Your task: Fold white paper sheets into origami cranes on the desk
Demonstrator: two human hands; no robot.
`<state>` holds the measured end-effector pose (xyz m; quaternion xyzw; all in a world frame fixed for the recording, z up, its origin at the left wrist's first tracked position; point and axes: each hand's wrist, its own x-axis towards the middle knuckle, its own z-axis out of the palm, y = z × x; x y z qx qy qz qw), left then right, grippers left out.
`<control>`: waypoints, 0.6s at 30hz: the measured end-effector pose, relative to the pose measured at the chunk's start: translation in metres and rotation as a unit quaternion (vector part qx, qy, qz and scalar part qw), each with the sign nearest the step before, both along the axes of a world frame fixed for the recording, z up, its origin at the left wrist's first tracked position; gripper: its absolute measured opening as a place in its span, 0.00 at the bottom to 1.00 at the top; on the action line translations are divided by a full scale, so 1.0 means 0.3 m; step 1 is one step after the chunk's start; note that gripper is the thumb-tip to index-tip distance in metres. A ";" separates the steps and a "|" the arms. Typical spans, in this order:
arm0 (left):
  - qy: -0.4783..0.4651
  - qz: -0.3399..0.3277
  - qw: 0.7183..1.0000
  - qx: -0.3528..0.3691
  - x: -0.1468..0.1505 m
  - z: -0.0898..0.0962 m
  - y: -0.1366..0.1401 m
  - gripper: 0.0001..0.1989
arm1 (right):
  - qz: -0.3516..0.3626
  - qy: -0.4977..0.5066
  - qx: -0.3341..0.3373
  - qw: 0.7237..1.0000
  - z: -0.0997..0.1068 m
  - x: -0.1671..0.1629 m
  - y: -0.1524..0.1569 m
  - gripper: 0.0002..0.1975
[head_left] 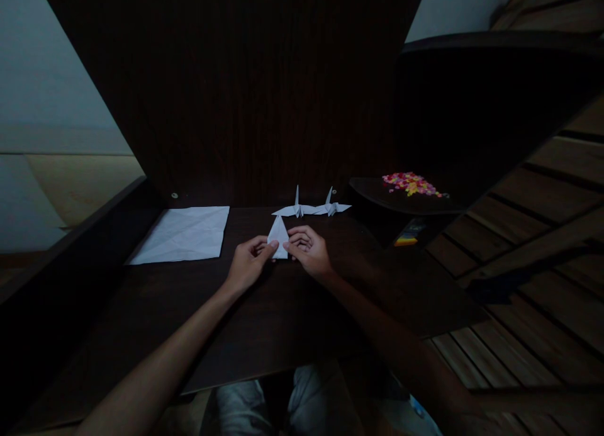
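Note:
A small white piece of folded paper (pixel 279 231), narrow at the top and wider below, is held just above the dark desk between both hands. My left hand (pixel 248 260) pinches its lower left edge, thumb on top. On the opposite side, my right hand (pixel 310 250) grips the lower right edge with thumb and curled fingers. Right behind the paper stand two white origami cranes (pixel 298 211) (pixel 331 207), side by side with pointed tips upward. What the fingers do underneath the paper is hidden.
Creased white sheets (pixel 189 234) lie on the left of the desk (pixel 264 323). A raised side panel (pixel 70 234) borders the left. On a low shelf (pixel 372 190) at right sits a pile of small pink, red and yellow pieces (pixel 410 183). A dark back panel (pixel 283 90) rises behind.

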<state>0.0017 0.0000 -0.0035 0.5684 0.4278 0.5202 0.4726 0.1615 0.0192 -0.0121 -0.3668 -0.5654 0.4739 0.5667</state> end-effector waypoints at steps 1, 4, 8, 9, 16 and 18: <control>0.011 0.005 1.000 0.007 -0.002 0.004 -0.001 0.17 | 0.001 0.002 -0.004 1.000 -0.002 -0.002 0.001 0.16; 0.048 0.013 0.998 0.031 -0.007 0.008 -0.001 0.17 | 0.000 0.007 -0.015 1.000 -0.008 -0.005 0.005 0.15; 0.087 0.001 0.995 0.042 -0.012 0.000 0.002 0.17 | -0.003 0.008 -0.026 1.000 -0.004 0.000 0.010 0.14; 0.089 -0.005 0.995 0.039 -0.013 -0.002 0.003 0.18 | -0.001 0.008 -0.027 1.000 0.000 0.002 0.010 0.13; 0.080 -0.020 0.996 0.026 -0.019 -0.012 0.011 0.15 | 0.012 0.023 -0.056 0.998 0.009 0.006 0.010 0.09; 0.088 0.005 0.996 0.028 -0.018 -0.015 0.012 0.14 | 0.007 0.018 -0.059 0.998 0.005 0.003 0.009 0.09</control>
